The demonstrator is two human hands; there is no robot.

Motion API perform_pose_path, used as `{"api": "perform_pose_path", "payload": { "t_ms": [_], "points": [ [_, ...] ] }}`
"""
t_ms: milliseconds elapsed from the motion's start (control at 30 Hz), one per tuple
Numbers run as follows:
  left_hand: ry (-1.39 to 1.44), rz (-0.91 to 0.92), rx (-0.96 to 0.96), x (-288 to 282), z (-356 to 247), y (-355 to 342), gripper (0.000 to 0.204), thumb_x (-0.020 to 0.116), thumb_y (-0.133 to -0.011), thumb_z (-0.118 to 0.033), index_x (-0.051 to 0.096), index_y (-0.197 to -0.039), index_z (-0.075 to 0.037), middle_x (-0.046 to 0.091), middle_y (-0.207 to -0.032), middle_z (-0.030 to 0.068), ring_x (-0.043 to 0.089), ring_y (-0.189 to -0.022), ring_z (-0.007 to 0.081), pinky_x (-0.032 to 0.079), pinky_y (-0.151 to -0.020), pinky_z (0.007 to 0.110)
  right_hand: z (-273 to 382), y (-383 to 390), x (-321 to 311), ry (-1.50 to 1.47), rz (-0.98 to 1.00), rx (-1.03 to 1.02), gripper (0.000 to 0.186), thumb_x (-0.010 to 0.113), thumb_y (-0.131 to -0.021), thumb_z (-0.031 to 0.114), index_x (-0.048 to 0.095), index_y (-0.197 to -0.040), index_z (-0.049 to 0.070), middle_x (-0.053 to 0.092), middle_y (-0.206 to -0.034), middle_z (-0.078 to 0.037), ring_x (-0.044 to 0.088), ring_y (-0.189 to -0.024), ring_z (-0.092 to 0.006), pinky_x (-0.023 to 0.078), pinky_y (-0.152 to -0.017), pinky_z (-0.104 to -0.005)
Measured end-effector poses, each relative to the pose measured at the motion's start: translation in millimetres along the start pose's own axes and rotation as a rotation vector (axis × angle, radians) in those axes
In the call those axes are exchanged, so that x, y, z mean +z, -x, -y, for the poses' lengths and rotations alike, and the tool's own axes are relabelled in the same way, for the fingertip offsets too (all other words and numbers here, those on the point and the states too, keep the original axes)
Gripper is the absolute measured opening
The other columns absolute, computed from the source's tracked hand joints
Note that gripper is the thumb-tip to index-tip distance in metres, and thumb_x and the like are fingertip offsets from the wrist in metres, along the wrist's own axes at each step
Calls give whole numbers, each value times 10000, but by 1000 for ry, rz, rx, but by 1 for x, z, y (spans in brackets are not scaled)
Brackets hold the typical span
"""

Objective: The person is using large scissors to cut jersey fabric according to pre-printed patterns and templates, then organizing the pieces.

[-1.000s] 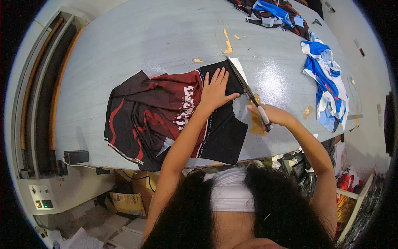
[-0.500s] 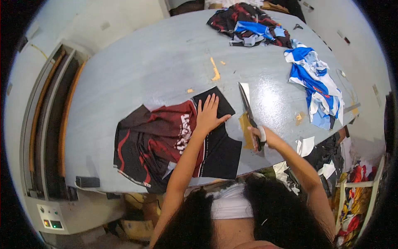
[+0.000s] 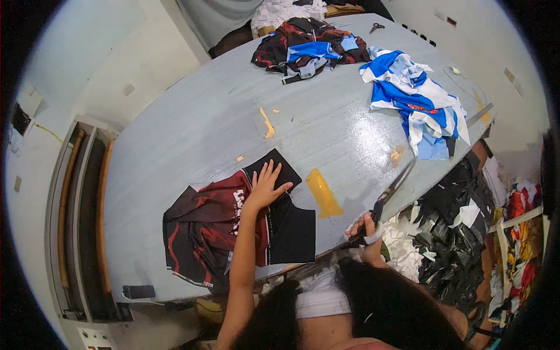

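Observation:
A black and dark-red printed garment piece (image 3: pixel 204 224) with white lettering lies flat on the grey table near me. My left hand (image 3: pixel 265 188) rests on its black upper section with the fingers spread, pressing it to the tabletop. At the near right edge of the table, my right hand (image 3: pixel 367 228) grips a pair of large scissors (image 3: pixel 380 207) by the handles. Their long blades point away to the right, over the table's edge region, and look slightly blurred. A yellow-tan patch (image 3: pixel 324 192) shows on the tabletop between the garment piece and the scissors.
A pile of dark-red and black cloth (image 3: pixel 315 46) lies at the far side, beside blue and white garments (image 3: pixel 417 96). Small black scissors (image 3: pixel 377 27) sit farther back. Black and white scraps (image 3: pixel 446 227) heap below the right edge. A long machine with rollers (image 3: pixel 76 204) stands left.
My right hand has drawn the scissors nearer to me and swung their tips rightward. The white scrap beside the blades is gone from that spot. My left hand stays on the garment; the view has shifted.

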State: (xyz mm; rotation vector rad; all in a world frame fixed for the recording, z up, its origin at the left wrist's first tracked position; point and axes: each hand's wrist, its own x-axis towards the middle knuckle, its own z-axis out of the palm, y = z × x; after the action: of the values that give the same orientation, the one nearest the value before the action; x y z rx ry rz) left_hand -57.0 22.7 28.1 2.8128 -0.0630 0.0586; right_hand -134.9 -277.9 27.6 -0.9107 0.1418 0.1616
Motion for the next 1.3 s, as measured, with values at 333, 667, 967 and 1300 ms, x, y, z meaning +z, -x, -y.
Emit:
{"api": "perform_pose_path", "payload": {
  "t_ms": [333,667,967,1300],
  "points": [
    [-105,541,-235,-68,8,80,1131,626,-503,-737,141,-1403,-253,95,-1450,164,18,-1340,347,-29,-977,641,69,-57,-57,886,-111,-95,287,650,-755,228,605,-748,-56,527,-513,-42,515,-445,-121,375,-425,-273],
    [-17,-143,-1173,-42,102,102,852,494,-709,-662,32,-1376,-407,-72,-1459,143,10,-1284,505,95,-923,703,100,-80,-81,1276,-183,-414,328,667,-694,218,605,-892,-35,616,-716,-202,623,-651,-306,475,-567,-366],
    [66,-254,-305,-10,42,35,408,551,-770,-105,490,-1172,-78,548,-1014,219,558,-901,363,461,-765,389,104,-86,-48,1448,-30,-577,407,691,-683,240,554,-1012,45,611,-908,-137,605,-746,-284,468,-621,-369],
    [1060,553,665,-61,-205,11,136,501,-877,-122,543,-961,-24,534,-899,42,506,-888,129,395,-816,265,3,-122,-38,180,921,258,751,690,-691,286,339,-1295,8,414,-1273,-195,368,-1220,-291,254,-1024,-388]
  ]
}}
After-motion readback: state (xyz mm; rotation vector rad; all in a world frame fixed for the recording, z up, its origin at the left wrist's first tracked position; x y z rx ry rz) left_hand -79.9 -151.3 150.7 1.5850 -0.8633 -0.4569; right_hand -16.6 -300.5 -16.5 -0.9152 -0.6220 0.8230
